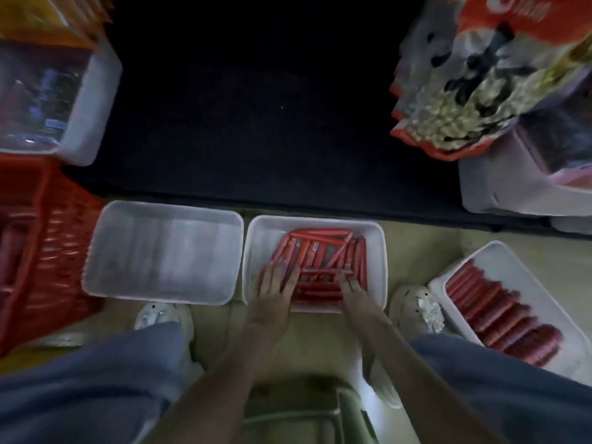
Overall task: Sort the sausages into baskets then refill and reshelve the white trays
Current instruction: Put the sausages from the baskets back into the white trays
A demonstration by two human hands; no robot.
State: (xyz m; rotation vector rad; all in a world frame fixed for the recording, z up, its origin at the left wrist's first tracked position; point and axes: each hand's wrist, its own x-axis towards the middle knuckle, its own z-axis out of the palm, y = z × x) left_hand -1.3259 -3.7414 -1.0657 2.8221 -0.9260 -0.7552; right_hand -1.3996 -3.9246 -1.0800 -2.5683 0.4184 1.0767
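A white tray point(256, 251) on the floor in front of me holds a loose heap of red sausages point(320, 251). My left hand point(277, 283) lies flat on the sausages at the tray's near left, fingers spread. At the near right of the heap my right hand point(350, 285) rests with its fingers on the sausages. Whether either hand grips one is unclear. To the left stands an empty white tray point(163, 251). A third white tray point(525, 283) at the right holds sausages in a neat row point(499, 318). A red basket point(48, 238) with sausages stands at far left.
A dark low shelf point(256, 107) opens ahead. White bins point(93, 100) sit at upper left and a white bin point(499, 187) at right, with snack bags point(480, 75) above it. My feet in light shoes flank the middle tray. A stool edge point(320, 411) is beneath me.
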